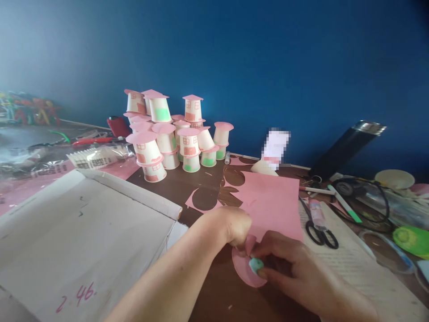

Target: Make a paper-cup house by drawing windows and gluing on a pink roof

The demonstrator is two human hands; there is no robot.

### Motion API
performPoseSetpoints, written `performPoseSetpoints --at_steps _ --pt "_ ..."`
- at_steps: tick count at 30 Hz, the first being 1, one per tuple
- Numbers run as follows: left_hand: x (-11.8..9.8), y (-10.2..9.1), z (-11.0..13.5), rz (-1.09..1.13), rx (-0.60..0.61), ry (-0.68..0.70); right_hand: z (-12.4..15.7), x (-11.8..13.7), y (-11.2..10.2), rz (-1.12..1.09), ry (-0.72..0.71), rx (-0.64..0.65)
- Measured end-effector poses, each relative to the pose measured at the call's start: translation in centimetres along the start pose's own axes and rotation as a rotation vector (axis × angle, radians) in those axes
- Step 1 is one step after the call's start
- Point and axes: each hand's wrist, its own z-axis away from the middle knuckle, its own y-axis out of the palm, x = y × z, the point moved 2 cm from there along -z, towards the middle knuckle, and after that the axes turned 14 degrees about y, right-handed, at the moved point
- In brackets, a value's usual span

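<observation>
On the brown bench (214,297): pink paper disc (241,267), near side of pink sheet (275,201). Right hand (295,264) pinching mint-green piece (256,265) at disc; left hand (238,226) alongside, grip hidden, cannot tell.

Clockwise from the middle of the view, there was one dark bottle (345,150) at three o'clock. At four were one pink sheet (275,201) and one pair of scissors (324,237). At five were two hands (291,261) and one blue-green piece (256,265). At ten were more than ten cups (189,144); overlapping hid their exact number.
</observation>
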Motion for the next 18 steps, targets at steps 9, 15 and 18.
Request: performPoseSetpoints --at_steps 9,15,18 --pt "0.0 0.0 -0.1 0.005 -0.001 0.003 0.9 -0.4 -1.2 0.095 0.025 0.136" --pt "0.1 0.0 -0.1 0.003 -0.006 0.02 0.6 -1.4 -1.6 -0.032 0.013 0.029" --pt "-0.1 -0.1 0.1 0.0 -0.002 0.017 0.3 -0.9 -0.5 0.007 0.019 0.06"
